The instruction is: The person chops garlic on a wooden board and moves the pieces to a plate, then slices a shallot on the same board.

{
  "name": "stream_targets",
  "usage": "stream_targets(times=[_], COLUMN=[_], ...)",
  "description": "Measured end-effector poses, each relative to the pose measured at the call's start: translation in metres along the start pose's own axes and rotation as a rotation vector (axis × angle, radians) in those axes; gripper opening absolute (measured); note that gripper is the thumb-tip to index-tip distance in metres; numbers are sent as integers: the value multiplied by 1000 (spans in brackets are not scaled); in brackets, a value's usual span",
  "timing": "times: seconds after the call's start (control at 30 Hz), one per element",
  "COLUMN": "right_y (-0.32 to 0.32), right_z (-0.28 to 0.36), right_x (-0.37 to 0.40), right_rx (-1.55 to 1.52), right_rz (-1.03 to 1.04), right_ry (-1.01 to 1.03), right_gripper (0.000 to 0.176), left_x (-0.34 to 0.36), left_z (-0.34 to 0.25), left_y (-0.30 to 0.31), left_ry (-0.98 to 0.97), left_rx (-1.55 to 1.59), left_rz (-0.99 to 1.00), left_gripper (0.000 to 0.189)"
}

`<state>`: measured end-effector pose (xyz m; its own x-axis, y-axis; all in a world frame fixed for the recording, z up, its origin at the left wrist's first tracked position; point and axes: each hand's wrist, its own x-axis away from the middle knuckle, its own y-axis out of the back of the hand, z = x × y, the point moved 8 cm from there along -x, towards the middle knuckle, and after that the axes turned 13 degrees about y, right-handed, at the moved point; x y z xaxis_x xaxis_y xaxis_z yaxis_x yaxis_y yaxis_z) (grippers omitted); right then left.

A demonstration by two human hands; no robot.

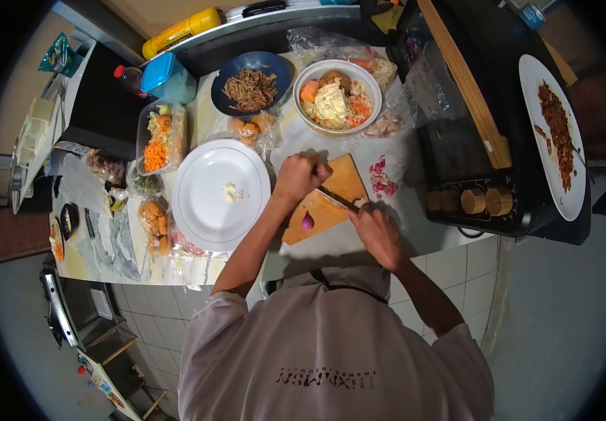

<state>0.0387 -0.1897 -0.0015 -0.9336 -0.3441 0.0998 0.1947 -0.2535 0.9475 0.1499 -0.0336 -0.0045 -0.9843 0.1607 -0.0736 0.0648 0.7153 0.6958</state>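
On a wooden cutting board, my right hand is closed around the handle of a knife. The blade points up and left across the board, toward my left hand. That left hand is curled closed at the board's upper left edge, by the blade's far end; whatever its fingers hold is hidden. A small purple shallot lies on the board below the blade. Reddish-purple shallot skins are scattered right of the board. Left of my left forearm sits a white plate with small pale chopped bits.
Behind the board stand a white bowl of mixed food and a dark blue bowl of shredded brown meat. A clear container of cut vegetables is at left. A black oven at right carries an oval plate.
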Motion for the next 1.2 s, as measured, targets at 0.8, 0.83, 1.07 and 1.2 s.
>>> stream_targets(times=[0.8,0.83,1.07,1.2], right_y=[22,22,17,19], right_z=[-10,-12,-14,-12], right_x=[-22,-27,-26,-26], right_rx=[52,107,157,248], right_rz=[-74,-47,-98,-180], right_ry=[74,62,111,212], right_gripper=[47,46,47,46], left_x=[-4,-3,-6,-4], left_z=[-1,-2,0,2], left_y=[8,9,8,8], left_ry=[28,31,58,56], left_rx=[17,15,-1,-16], left_rz=[-92,-91,-112,-127], left_gripper=[16,16,16,13])
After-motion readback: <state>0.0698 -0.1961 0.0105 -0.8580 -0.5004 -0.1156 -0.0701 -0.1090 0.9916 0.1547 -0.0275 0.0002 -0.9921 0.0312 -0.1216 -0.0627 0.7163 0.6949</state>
